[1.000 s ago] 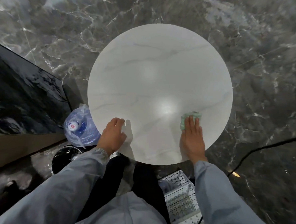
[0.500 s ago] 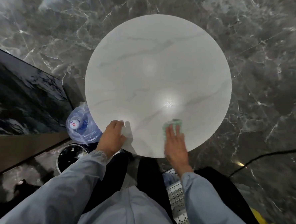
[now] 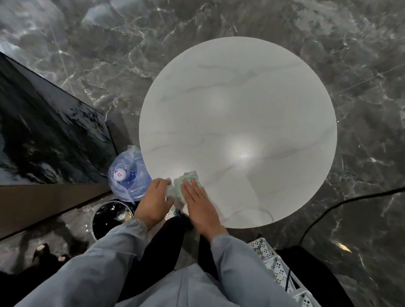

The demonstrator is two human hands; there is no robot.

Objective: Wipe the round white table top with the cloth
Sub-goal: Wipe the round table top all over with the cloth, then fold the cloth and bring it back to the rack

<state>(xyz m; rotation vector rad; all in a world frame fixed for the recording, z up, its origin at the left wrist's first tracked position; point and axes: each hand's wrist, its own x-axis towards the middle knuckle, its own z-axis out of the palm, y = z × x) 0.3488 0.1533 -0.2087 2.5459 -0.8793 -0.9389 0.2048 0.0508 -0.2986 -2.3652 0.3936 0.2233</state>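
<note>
The round white table top [image 3: 242,103] with faint grey veins fills the middle of the head view. A pale green cloth [image 3: 183,183] lies on its near left edge. My right hand [image 3: 200,205] presses flat on the cloth, fingers stretched out and together. My left hand [image 3: 154,200] rests at the table's near left rim, right beside the cloth, its fingertips touching the cloth's left side. Most of the cloth is hidden under my right hand.
A large blue water bottle [image 3: 128,175] in a plastic bag stands left of the table. A round black bin [image 3: 108,216] sits below it. A white perforated crate [image 3: 282,269] is at lower right. A black cable [image 3: 350,198] crosses the dark marble floor. A glossy black panel [image 3: 32,128] is at left.
My right hand has slid the cloth leftward along the near edge, from the right side to beside my left hand. The view has shifted, so the table now appears further right.
</note>
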